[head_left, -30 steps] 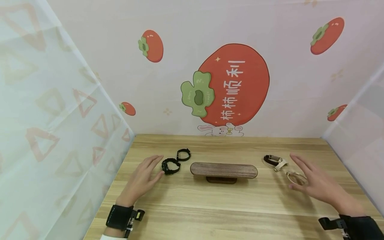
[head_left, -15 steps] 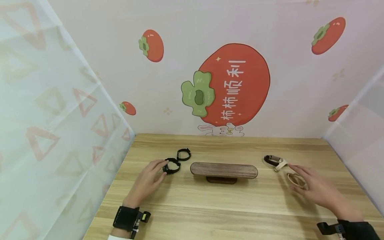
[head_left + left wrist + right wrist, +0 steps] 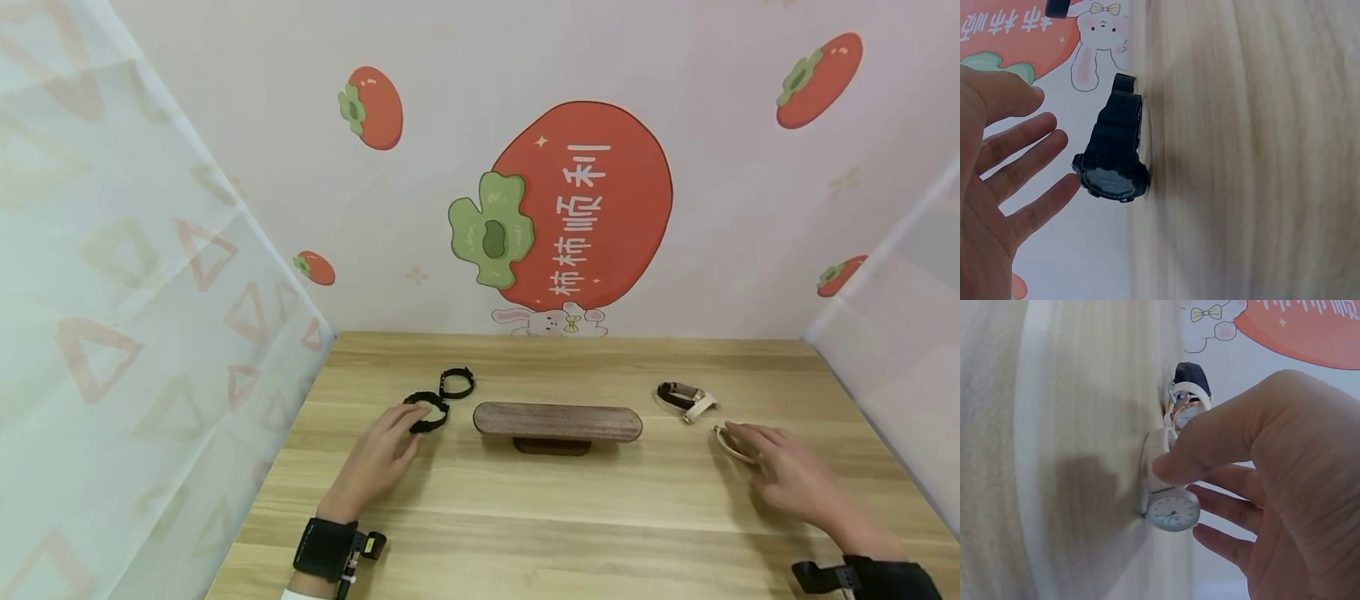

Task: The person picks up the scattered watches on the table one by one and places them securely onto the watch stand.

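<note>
My left hand (image 3: pixel 378 454) reaches to a black digital wristwatch (image 3: pixel 1110 150) at the left of the table, its strap looped on the wood. In the left wrist view the fingers are spread and fairly straight, one fingertip close to the watch case; contact is uncertain. At the right, my right hand (image 3: pixel 795 475) holds a white-strapped wristwatch with a round pale dial (image 3: pixel 1174 509). The thumb lies across the strap and the fingers curl behind the dial. In the head view this hand covers most of that watch.
A dark wooden bar (image 3: pixel 558 422) on a small base (image 3: pixel 552 447) stands mid-table. Behind the left watch sits another black watch (image 3: pixel 459 396). Beyond my right hand lie a light-strapped watch (image 3: pixel 701 408) and a black-strapped one (image 3: pixel 667 400). Printed walls (image 3: pixel 420 217) bound the table.
The left hand has moved right and forward, its fingers coming over the black watch. The right hand has lowered onto the white watch, its fingers drawing in. The other watches and bar stay put.
</note>
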`<state>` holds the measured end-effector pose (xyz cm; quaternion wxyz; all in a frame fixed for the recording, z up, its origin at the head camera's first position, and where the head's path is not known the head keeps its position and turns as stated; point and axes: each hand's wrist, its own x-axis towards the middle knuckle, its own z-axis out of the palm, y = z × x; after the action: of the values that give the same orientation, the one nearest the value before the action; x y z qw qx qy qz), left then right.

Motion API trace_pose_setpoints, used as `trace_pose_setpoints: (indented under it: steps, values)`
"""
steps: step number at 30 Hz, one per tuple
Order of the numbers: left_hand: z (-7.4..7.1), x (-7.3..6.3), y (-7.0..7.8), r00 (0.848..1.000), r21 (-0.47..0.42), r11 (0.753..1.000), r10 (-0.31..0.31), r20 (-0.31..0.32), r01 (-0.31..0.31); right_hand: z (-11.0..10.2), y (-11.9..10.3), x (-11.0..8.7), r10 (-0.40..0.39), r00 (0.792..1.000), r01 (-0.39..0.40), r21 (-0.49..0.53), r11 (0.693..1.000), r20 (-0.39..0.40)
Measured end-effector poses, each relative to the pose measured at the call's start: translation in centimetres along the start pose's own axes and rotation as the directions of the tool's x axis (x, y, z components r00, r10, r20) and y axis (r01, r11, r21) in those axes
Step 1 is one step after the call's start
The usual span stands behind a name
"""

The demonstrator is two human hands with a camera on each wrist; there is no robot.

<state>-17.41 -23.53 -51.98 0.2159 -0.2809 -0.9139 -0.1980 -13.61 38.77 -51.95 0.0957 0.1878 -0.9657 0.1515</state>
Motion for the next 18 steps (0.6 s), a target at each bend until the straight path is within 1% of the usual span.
trace_pose_setpoints:
  steps: [2, 5, 8, 11, 14, 18]
  values:
    - [0.0, 0.0, 0.1, 1.0, -0.001, 1.0, -0.002, 0.002, 0.002, 0.2, 0.1, -0.1, -0.004, 1.0, 0.004, -0.005, 1.0, -0.016]
    - [0.1, 0.0, 0.3, 1.0, -0.001, 1.0, 0.013, -0.007, -0.013, 0.4, 0.4, -0.2, -0.011, 0.999, 0.01, -0.02, 1.0, -0.04]
    - [0.4, -0.1, 0.4, 0.999, 0.005, 0.999, 0.032, -0.016, -0.032, 0.7, 0.7, -0.2, -0.035, 0.997, 0.033, -0.033, 0.999, -0.075]
    - [0.6, -0.2, 0.5, 0.999, 0.004, 0.999, 0.038, -0.017, -0.038, 0.9, 0.9, 0.0, -0.053, 0.993, 0.046, -0.059, 0.997, -0.109]
    - [0.8, -0.2, 0.6, 1.0, -0.008, 1.0, 0.029, -0.009, -0.029, 0.9, 1.1, 0.2, -0.056, 0.991, 0.047, -0.079, 0.996, -0.125]
    - [0.8, -0.3, 0.8, 1.0, -0.017, 1.0, 0.007, 0.011, -0.006, 0.9, 1.1, 0.3, -0.046, 0.992, 0.037, -0.083, 0.996, -0.114]
